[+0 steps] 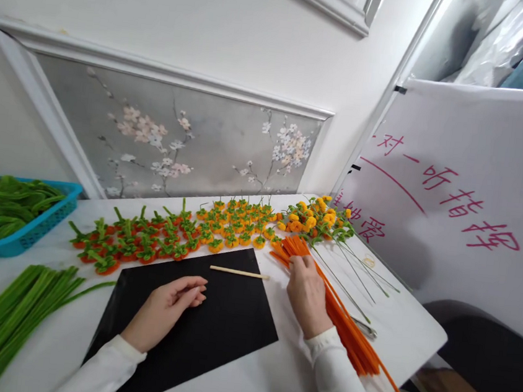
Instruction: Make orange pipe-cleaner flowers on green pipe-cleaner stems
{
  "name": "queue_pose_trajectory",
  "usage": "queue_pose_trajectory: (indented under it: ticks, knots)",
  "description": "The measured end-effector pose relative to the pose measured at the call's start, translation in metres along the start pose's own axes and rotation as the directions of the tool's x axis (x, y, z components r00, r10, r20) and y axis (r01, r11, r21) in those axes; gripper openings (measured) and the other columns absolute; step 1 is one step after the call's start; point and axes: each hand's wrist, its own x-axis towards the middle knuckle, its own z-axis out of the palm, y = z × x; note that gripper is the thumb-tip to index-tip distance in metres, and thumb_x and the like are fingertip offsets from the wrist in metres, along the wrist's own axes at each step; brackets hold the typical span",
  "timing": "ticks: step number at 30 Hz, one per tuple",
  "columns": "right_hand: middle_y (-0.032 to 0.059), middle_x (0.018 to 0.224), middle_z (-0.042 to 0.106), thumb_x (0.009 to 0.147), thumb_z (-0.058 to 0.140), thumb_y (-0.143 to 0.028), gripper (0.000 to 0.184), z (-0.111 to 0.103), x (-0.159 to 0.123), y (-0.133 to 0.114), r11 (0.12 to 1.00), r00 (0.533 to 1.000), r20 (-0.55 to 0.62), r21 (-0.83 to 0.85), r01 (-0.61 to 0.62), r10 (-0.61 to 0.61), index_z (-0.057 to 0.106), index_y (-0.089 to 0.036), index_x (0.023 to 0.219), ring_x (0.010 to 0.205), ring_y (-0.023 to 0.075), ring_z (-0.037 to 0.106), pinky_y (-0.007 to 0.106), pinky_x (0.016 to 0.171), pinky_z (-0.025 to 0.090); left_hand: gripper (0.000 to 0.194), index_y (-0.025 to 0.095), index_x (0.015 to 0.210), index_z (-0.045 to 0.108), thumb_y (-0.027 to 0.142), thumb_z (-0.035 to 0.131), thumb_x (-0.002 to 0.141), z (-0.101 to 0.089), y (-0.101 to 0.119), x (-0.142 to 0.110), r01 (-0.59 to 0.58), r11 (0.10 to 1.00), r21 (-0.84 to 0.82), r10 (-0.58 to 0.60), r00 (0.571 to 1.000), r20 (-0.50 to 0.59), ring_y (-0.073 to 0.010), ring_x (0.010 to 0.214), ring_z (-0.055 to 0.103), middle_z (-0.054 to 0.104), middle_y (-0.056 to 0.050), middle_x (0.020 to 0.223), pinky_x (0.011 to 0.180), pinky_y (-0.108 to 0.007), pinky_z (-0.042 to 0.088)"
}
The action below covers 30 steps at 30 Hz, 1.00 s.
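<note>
My left hand (163,310) rests on a black mat (210,328) with its fingers loosely curled and nothing in it. My right hand (307,294) lies on a bundle of orange pipe cleaners (349,336) at the mat's right side, fingertips pinching at the strands near their far ends. A thin wooden stick (239,273) lies on the mat's far edge between the hands. Beyond it sit rows of small red-orange (130,244) and yellow-orange (235,224) pipe-cleaner fruits with green tops.
Yellow pipe-cleaner flowers on wire stems (319,221) lie at the back right. Green pipe cleaners (6,312) are piled at front left, and a blue basket (28,234) holds green leaves. A white board with red writing (457,198) stands along the right. Metal pliers (364,327) lie by the orange bundle.
</note>
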Motion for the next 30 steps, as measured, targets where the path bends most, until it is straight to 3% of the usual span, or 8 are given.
queue_pose_trajectory:
  ticks: [7,15,20,22,25,27,30]
  knots:
    - [0.008,0.097,0.056,0.091,0.047,-0.027,0.015,0.002,0.013,0.014,0.982,0.986,0.009,-0.081,-0.168,0.169,0.057,-0.017,0.095,0.067,0.0159,0.062,0.025,0.051,0.035,0.034,0.016,0.101,0.065,0.04,0.054,0.08,0.0,-0.008,0.0,-0.065,0.997,0.05,0.063,0.997,0.054,-0.0223,0.081,0.067,0.071,-0.008,0.09,0.08,-0.036,0.053]
    - [0.0094,0.094,0.06,0.092,0.038,-0.018,0.019,0.002,0.016,0.008,0.979,0.983,-0.015,-0.087,-0.185,0.185,0.057,-0.016,0.095,0.067,0.0188,0.065,0.026,0.051,0.036,0.029,0.014,0.098,0.065,0.035,0.052,0.082,0.001,-0.003,-0.007,-0.084,0.995,0.058,0.082,0.996,0.041,-0.0196,0.075,0.067,0.071,-0.008,0.083,0.076,-0.033,0.052]
    - [0.0108,0.096,0.063,0.095,0.034,-0.021,0.024,-0.019,0.011,0.009,0.982,0.981,-0.083,-0.061,-0.18,0.175,0.053,-0.016,0.108,0.063,0.0181,0.063,0.026,0.048,0.033,0.026,0.014,0.093,0.068,0.034,0.062,0.077,0.003,-0.002,-0.009,-0.05,0.994,-0.101,0.05,0.999,0.001,-0.0168,0.069,0.064,0.07,-0.007,0.08,0.072,-0.03,0.051]
    - [0.0096,0.097,0.064,0.095,0.037,-0.024,0.025,-0.03,0.007,0.004,0.994,0.979,-0.176,-0.019,-0.111,0.106,0.053,-0.018,0.113,0.063,0.0173,0.063,0.025,0.048,0.031,0.027,0.013,0.088,0.069,0.035,0.067,0.074,0.005,0.002,-0.01,0.0,0.981,-0.195,0.0,1.0,0.002,-0.0166,0.069,0.064,0.069,-0.007,0.081,0.068,-0.029,0.052]
    - [0.0082,0.094,0.066,0.094,0.041,-0.027,0.022,-0.043,0.0,-0.014,0.988,0.941,-0.33,0.109,0.112,-0.071,0.059,-0.019,0.104,0.07,0.0184,0.063,0.025,0.052,0.034,0.032,0.013,0.09,0.068,0.04,0.066,0.074,0.011,0.015,-0.014,0.042,0.969,-0.245,-0.048,0.999,-0.018,-0.0176,0.073,0.065,0.068,-0.009,0.087,0.064,-0.028,0.053]
    - [0.0075,0.087,0.067,0.093,0.042,-0.028,0.021,-0.047,-0.007,-0.033,0.912,0.917,-0.333,0.264,0.315,-0.22,0.061,-0.018,0.096,0.071,0.0182,0.063,0.025,0.056,0.038,0.034,0.015,0.097,0.068,0.043,0.064,0.077,0.018,0.028,-0.017,0.06,0.952,-0.301,-0.072,0.997,-0.028,-0.0171,0.078,0.065,0.067,-0.008,0.089,0.066,-0.027,0.053]
    - [0.0039,0.072,0.065,0.091,0.042,-0.021,0.021,-0.043,-0.021,-0.067,0.74,0.878,-0.196,0.478,0.474,-0.436,0.061,-0.018,0.082,0.063,0.016,0.061,0.024,0.058,0.04,0.032,0.018,0.097,0.067,0.044,0.064,0.079,0.029,0.046,-0.023,0.041,0.763,-0.645,-0.076,0.997,-0.027,-0.0176,0.088,0.062,0.066,-0.008,0.097,0.072,-0.027,0.052]
